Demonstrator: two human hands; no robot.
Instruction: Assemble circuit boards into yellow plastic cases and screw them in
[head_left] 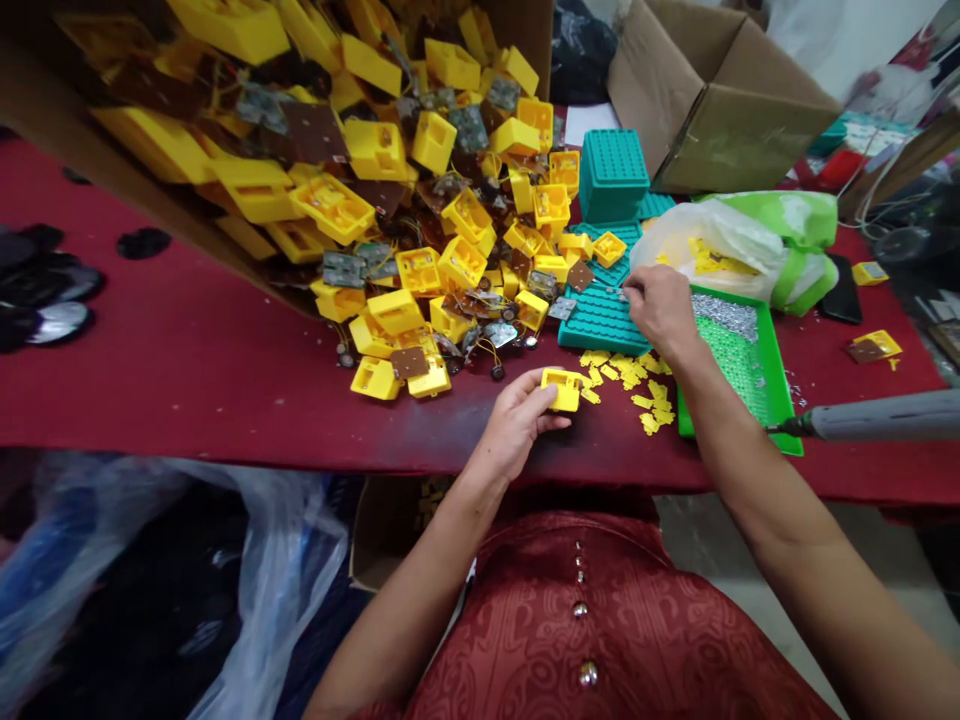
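Observation:
My left hand [517, 425] is closed around a small yellow plastic housing [561, 390], held just above the front of the table with its hollow side showing. Over the ribbed teal tray [606, 322], the fingers of my right hand [661, 305] are pinched together at the tray's right side; whatever is between them is too small to make out. Flat yellow plastic pieces [630, 370] lie scattered between my two hands. Beneath my right forearm is a green tray [780, 375] with small silvery parts [726, 315] in its far end.
A large heap of yellow housings [397, 312] with wires and brown boards spills from a cardboard box at the left. A grey screwdriver-like tool [885, 415] reaches in from the right. Behind stand stacked teal blocks [615, 170], a plastic bag [705, 245] and an open carton [750, 120].

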